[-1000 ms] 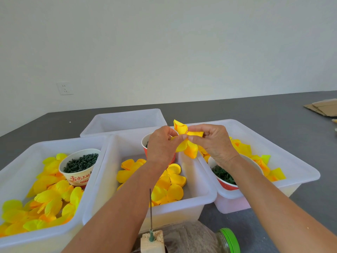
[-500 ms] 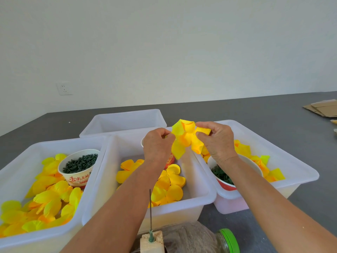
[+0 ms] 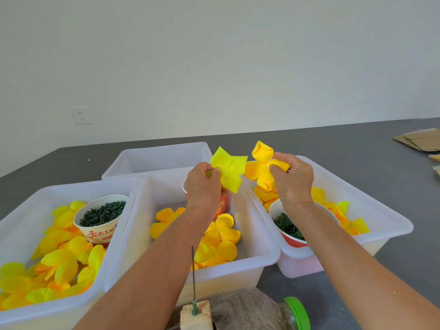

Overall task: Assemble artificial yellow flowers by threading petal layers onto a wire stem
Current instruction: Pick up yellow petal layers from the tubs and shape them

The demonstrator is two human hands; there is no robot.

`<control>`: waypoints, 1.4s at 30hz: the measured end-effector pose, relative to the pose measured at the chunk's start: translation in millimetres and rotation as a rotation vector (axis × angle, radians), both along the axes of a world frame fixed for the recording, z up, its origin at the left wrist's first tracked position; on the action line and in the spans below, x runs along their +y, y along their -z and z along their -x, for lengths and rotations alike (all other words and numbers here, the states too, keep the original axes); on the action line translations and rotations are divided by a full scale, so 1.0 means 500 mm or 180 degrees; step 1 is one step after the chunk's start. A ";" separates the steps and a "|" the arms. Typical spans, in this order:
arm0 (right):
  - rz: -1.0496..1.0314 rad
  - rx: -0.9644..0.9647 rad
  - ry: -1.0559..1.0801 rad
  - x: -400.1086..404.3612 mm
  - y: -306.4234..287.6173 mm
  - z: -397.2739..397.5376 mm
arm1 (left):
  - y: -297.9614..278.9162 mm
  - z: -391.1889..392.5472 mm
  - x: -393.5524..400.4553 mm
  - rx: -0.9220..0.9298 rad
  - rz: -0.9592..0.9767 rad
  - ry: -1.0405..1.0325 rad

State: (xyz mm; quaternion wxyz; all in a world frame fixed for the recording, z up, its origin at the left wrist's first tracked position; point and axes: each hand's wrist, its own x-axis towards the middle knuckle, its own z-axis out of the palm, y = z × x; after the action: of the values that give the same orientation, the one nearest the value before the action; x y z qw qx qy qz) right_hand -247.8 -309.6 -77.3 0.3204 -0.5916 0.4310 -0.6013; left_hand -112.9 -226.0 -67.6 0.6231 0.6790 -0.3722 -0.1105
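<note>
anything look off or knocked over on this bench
One thing: the glass jar with the green lid lies on its side at the near edge, beside the wooden block that holds the wire stem upright. Nothing has spilled. The petal layers sit inside their white bins.

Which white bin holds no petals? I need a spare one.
The far bin, behind the middle one: its inside shows only bare white plastic, while the other three hold yellow petals.
</note>
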 end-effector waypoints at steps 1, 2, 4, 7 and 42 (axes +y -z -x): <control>-0.0130 -0.0096 0.0095 -0.003 -0.001 0.003 | -0.001 -0.004 0.000 0.0086 0.0048 -0.0047; -0.0257 -0.0200 0.0163 -0.005 -0.003 0.006 | -0.002 -0.007 0.001 0.0171 0.0074 -0.0068; -0.0334 -0.0307 0.0253 -0.006 -0.005 0.010 | -0.003 -0.007 0.002 0.0300 0.0081 -0.0029; -0.0309 -0.0524 0.0481 -0.004 -0.012 0.014 | 0.001 0.000 0.008 0.0488 0.0056 0.0142; -0.0599 -0.2212 -0.0556 -0.016 -0.048 0.059 | -0.022 0.069 -0.111 -0.0873 -0.1307 0.1699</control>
State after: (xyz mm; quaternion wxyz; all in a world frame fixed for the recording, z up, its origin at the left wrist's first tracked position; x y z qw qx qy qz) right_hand -277.3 -317.7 -53.0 0.5507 -0.3546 0.2978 -0.6945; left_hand -147.1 -281.7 -56.8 0.3673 0.6774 -0.5865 -0.2496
